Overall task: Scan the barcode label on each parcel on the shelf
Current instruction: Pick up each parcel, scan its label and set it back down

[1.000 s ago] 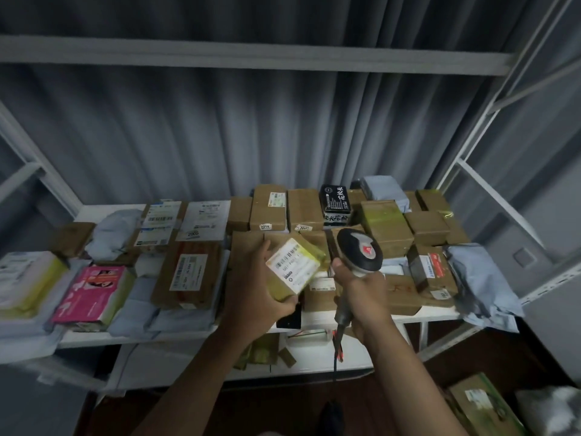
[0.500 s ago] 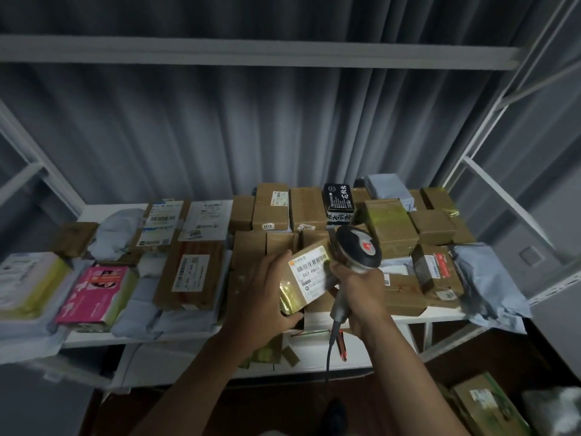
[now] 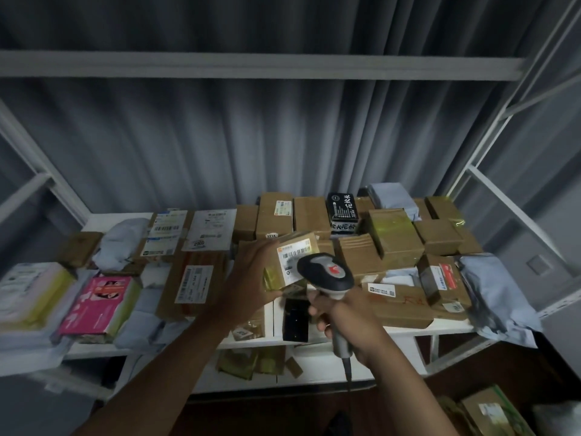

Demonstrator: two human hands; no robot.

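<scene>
Left hand (image 3: 251, 278) round parcel (image 3: 290, 262), right hand (image 3: 342, 313) round scanner (image 3: 327, 273).

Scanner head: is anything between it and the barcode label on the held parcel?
Nothing visible. The left hand holds the parcel with its label facing up, fingers clear of it. The scanner, held by the right hand, overlaps the label's right edge in this view.

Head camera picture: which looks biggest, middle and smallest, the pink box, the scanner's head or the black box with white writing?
1. Pink box
2. Scanner's head, though it is nearer the camera
3. Black box with white writing; unsure against the scanner's head.
</scene>
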